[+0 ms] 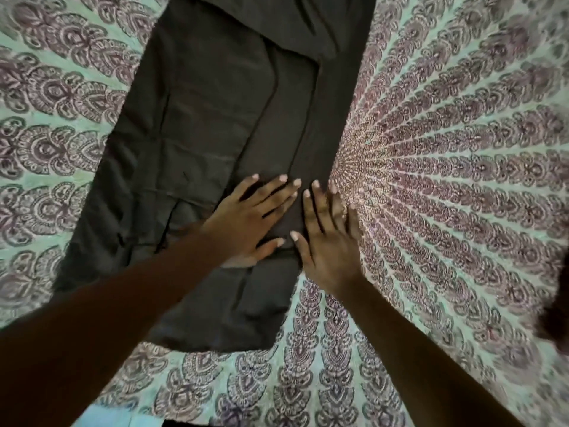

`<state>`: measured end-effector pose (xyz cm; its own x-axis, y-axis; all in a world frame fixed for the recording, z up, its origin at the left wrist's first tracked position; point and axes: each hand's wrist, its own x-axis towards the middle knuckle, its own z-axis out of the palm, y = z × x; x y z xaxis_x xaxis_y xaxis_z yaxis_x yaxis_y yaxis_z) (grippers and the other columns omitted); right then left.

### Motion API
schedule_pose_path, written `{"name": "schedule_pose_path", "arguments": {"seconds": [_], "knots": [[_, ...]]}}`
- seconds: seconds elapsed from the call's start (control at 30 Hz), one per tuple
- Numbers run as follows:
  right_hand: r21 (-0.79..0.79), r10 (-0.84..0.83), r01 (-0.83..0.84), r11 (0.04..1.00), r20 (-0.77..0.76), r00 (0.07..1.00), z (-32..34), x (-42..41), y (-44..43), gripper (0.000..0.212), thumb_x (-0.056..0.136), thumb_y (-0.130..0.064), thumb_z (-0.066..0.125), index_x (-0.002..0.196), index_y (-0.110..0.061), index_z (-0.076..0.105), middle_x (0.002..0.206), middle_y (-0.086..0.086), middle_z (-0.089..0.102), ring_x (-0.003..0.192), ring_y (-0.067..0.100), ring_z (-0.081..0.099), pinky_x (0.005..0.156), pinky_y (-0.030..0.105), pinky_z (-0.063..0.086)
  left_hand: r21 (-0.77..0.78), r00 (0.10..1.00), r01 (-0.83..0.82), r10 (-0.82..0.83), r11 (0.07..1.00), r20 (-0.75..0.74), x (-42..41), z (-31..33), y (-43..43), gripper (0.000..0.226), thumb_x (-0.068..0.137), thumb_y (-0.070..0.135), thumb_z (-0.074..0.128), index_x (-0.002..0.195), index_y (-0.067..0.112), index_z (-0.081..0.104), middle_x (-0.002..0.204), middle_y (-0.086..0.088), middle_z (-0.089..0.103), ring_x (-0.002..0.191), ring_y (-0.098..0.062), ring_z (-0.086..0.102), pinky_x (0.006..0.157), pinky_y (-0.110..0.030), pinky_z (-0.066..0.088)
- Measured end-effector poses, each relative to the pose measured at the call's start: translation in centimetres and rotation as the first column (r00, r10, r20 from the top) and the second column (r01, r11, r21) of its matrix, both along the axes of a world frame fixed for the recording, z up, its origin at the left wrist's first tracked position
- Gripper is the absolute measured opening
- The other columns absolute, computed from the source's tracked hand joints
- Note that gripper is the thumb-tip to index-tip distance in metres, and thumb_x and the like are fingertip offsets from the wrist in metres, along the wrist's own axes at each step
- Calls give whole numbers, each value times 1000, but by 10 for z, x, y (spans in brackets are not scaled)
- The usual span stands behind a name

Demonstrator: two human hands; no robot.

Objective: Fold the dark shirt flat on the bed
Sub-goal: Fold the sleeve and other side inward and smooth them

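1. Bed cover (462,149), pale green with a dark purple peacock-feather print, spreading out on every side of the fingers and lying bare to the right of them.
2. Dark shirt (215,124), laid out flat on the cover as a long creased strip with folded panels overlapping, running from above the fingertips down past both wrists; right edge passing under the right fingers.
3. Left hand (249,223), palm down on the shirt, fingers (278,192) spread wide and pressed flat on the cloth, gripping nothing, thumb pointing toward the other hand.
4. Right hand (329,241), palm down just beside the left, thumb tips almost touching; fingers (317,204) straight and only slightly parted, gripping nothing, inner ones on the shirt's right edge, outer ones over the printed cover, somewhat blurred.
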<state>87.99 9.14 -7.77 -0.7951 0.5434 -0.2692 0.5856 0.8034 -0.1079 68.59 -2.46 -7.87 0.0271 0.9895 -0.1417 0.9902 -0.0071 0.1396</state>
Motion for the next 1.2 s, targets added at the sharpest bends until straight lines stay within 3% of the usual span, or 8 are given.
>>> {"name": "schedule_pose_path", "arguments": {"seconds": [0.2, 0.37, 0.5, 0.63, 0.8, 1.0, 1.2], "knots": [[-38, 179, -180, 983, -23, 984, 16, 42, -65, 67, 109, -48, 29, 166, -16, 16, 175, 2, 4, 162, 25, 1, 125, 60, 17, -88, 994, 82, -76, 993, 74, 16, 8, -73, 97, 94, 68, 44, 168, 12, 12, 177, -6, 0, 164, -25, 5, 129, -55, 12], [-31, -54, 53, 998, -30, 998, 15, 36, -56, 72, 108, -51, 31, 167, -14, 10, 175, 2, -1, 162, 26, -4, 128, 57, 9, -104, 995, 96, -92, 990, 39, 20, 14, -77, 104, 88, 73, 47, 168, 18, 11, 177, 0, 1, 163, -25, 7, 128, -58, 11], [-58, -4, 7, 998, 57, 998, 9, 49, -102, 80, 106, -61, 29, 167, -14, 6, 175, 4, -7, 161, 29, -7, 127, 62, 9, -125, 996, 93, -93, 988, 10, 22, 14, -81, 115, 81, 81, 50, 168, 17, 10, 177, -2, 0, 163, -24, 7, 126, -64, 7], [-102, 104, -97, 990, 56, 993, 18, 75, -143, 75, 107, -58, 32, 166, -14, 16, 175, 3, 0, 162, 26, 2, 124, 61, 21, -172, 996, 85, -84, 981, 13, 24, 14, -83, 125, 76, 87, 49, 168, 18, -1, 177, -2, -9, 164, -23, -1, 126, -65, -1], [-53, -72, 71, 996, -10, 997, 23, 60, -114, 73, 109, -54, 31, 167, -14, 12, 176, 2, 0, 162, 27, 1, 128, 56, 13, -252, 998, 66, -70, 966, -6, 28, 18, -77, 127, 80, 88, 44, 163, 19, -22, 171, 0, -31, 161, -20, -20, 124, -66, -9], [-63, -103, 104, 993, 16, 995, 6, 49, -132, 75, 107, -55, 29, 167, -16, 7, 175, 6, -4, 162, 30, -4, 128, 59, 10, -243, 996, 85, -85, 966, 12, 26, 16, -78, 129, 78, 90, 44, 164, 17, -19, 172, -4, -28, 161, -21, -19, 128, -57, -6], [-196, 15, -27, 980, -64, 998, 22, 82, -167, 69, 109, -54, 28, 167, -17, 15, 175, 7, -2, 162, 26, -1, 128, 55, 14, -254, 994, 97, -84, 962, 63, 25, 15, -80, 131, 75, 88, 49, 166, 18, -14, 173, -2, -26, 161, -20, -20, 129, -54, -2]]}}
